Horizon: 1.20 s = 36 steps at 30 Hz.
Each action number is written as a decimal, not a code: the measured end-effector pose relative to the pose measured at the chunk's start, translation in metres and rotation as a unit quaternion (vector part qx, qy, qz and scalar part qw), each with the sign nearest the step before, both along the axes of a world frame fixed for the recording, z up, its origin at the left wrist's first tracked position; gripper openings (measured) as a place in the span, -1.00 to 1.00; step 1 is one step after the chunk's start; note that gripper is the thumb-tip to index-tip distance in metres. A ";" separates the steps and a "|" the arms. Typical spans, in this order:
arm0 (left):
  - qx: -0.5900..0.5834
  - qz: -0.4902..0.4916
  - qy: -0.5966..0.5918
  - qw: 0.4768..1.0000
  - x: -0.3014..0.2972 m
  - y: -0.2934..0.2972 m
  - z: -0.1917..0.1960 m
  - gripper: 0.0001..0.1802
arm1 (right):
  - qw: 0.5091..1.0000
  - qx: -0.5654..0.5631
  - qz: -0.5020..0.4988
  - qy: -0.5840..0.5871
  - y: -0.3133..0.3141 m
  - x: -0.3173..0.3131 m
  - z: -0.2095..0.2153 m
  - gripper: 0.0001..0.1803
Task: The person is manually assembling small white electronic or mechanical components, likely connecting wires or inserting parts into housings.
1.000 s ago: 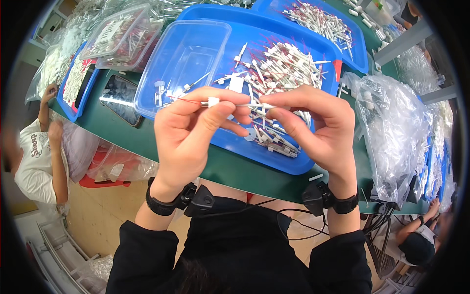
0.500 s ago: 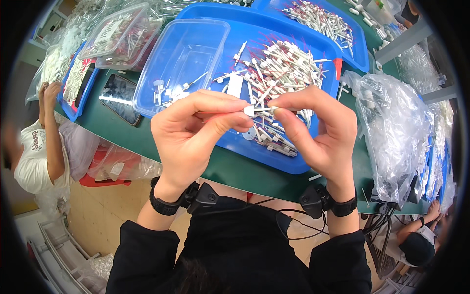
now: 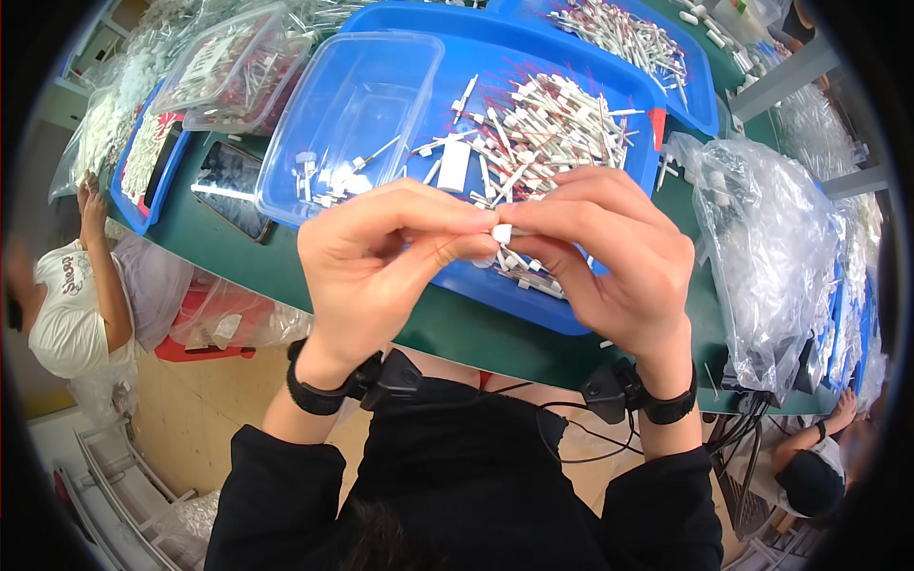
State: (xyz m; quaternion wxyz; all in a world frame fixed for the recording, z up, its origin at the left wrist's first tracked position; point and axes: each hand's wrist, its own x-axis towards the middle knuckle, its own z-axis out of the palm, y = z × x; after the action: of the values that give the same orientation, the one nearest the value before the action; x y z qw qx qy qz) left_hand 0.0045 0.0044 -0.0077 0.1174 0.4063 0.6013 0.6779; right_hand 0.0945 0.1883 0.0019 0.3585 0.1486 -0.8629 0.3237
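Part point(image 3: 502, 232): small, white, pinched between both hands' fingertips above blue tray's point(image 3: 533, 305) near edge.
Left hand point(image 3: 381, 262): gripping part.
Right hand point(image 3: 609, 252): gripping part.
Below: pile of white pieces point(image 3: 543, 133).
Left: clear tub point(image 3: 352, 114), phone point(image 3: 228, 186).
Right: plastic bag point(image 3: 771, 238), close.

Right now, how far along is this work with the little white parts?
A few finished-looking pieces lie in the clear plastic container. In hand: the left hand and right hand pinch one small white part between their fingertips over the blue tray. Left: a big heap of white pieces on that tray, far more than the container holds, so it looks early.
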 end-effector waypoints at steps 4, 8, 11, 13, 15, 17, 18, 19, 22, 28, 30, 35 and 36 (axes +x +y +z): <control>-0.070 0.051 0.050 0.995 -0.029 -0.005 0.017 -0.45 | 0.995 0.002 -0.088 -0.046 0.018 -0.001 0.011 -0.81; -0.234 0.204 0.146 0.939 -0.078 -0.043 0.028 -0.71 | 0.977 0.003 -0.210 -0.045 0.044 -0.020 0.004 -0.85; -0.385 0.221 0.208 0.872 -0.093 -0.050 0.030 -0.74 | 0.961 0.114 -0.251 0.012 0.045 -0.029 -0.004 -0.84; -0.466 0.219 0.263 0.816 -0.096 -0.050 0.025 -0.76 | 0.980 0.090 -0.168 -0.063 0.034 -0.024 -0.001 -0.83; -0.410 0.167 0.400 0.802 -0.095 -0.041 0.011 -0.75 | 0.983 0.078 -0.147 -0.073 0.027 -0.024 0.001 -0.88; -0.425 0.138 0.396 0.802 -0.096 -0.027 0.004 -0.78 | 0.983 0.075 -0.098 -0.134 0.025 -0.022 0.005 -0.92; -0.444 0.117 0.409 0.788 -0.095 -0.020 0.002 -0.79 | 0.984 0.078 -0.071 -0.144 0.024 -0.022 0.006 -0.96; -0.464 0.096 0.421 0.774 -0.094 -0.016 0.001 -0.79 | 0.984 0.080 -0.070 -0.144 0.022 -0.021 0.006 -0.96; -0.456 0.099 0.377 0.800 -0.098 -0.013 -0.009 -0.86 | 0.973 0.113 -0.009 -0.202 0.011 -0.016 0.006 -0.96; -0.386 0.165 0.343 0.841 -0.089 -0.019 0.001 -0.89 | 0.963 0.210 -0.057 -0.161 -0.011 -0.033 -0.025 -0.90; -0.325 0.199 0.311 0.871 -0.082 -0.025 0.014 -0.87 | 0.948 0.262 -0.085 -0.160 -0.017 -0.035 -0.027 -0.89; -0.142 0.256 0.119 0.949 -0.067 -0.058 0.039 -0.87 | 0.924 0.335 -0.103 -0.153 -0.024 -0.036 -0.024 -0.90; -0.125 0.261 0.106 0.951 -0.063 -0.063 0.042 -0.86 | 0.928 0.337 -0.079 -0.137 -0.023 -0.037 -0.026 -0.88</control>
State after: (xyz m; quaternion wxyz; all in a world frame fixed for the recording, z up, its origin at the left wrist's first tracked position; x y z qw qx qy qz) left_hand -0.0589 -0.0589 0.0347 -0.0781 0.2869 0.7749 0.5577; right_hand 0.0572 0.1652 -0.0237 0.1895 0.1463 -0.9709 0.0015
